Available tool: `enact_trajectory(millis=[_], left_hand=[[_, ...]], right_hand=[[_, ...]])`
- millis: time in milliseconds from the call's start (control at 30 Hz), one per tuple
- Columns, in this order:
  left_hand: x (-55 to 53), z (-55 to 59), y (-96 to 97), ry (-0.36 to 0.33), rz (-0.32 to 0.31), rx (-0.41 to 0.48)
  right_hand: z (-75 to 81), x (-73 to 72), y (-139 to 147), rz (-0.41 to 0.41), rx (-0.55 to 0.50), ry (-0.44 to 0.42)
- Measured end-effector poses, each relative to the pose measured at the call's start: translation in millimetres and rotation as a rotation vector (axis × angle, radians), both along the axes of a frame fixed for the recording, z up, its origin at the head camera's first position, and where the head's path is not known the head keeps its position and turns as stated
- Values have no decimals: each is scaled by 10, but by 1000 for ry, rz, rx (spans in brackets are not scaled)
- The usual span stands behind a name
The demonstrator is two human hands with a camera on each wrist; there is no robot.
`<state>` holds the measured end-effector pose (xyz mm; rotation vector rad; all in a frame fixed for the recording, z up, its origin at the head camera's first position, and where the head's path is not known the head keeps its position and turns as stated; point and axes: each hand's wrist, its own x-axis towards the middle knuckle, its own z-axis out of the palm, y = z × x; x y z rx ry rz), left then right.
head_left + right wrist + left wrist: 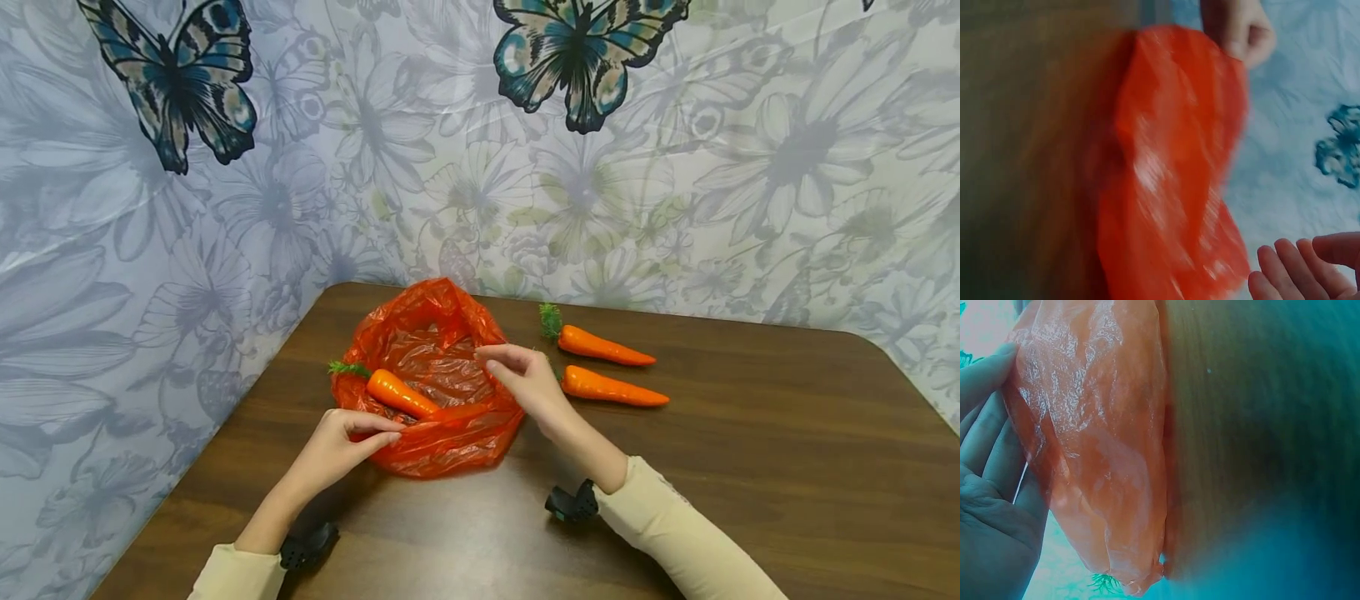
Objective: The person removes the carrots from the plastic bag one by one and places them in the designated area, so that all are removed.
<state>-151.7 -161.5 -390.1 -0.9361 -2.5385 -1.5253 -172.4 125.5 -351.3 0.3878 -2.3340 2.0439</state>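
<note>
An orange-red plastic bag (442,450) lies on the table with its mouth spread upward. One carrot (401,394) rests in the mouth, its green top poking over the left rim. My left hand (341,446) pinches the bag's near rim between thumb and fingers; the left wrist view shows this hand (997,450) at the bag's edge. Over the right side of the mouth is my right hand (528,383). In the right wrist view its fingers (1291,269) extend beside the film, thumb apart, gripping nothing.
Two more carrots, an upper one (607,346) with a green top and a lower one (615,387), lie right of the bag, close to my right hand. The brown wooden table (750,450) meets a patterned wall covering (480,192) with butterflies behind.
</note>
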Motion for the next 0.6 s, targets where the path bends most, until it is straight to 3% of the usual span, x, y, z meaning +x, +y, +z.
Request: enact_trajectory(millis=[133,300,600], left_hand=[[4,-9,-29,-6,-6,5],[-3,-2,-48,16,-11,4],[6,22,-56,43,-9,-15]], right_hand=[[-119,-47,-298,64,46,-53],[-266,-102,-518,141,69,-53],[-442,-109,-687,138,266,8]])
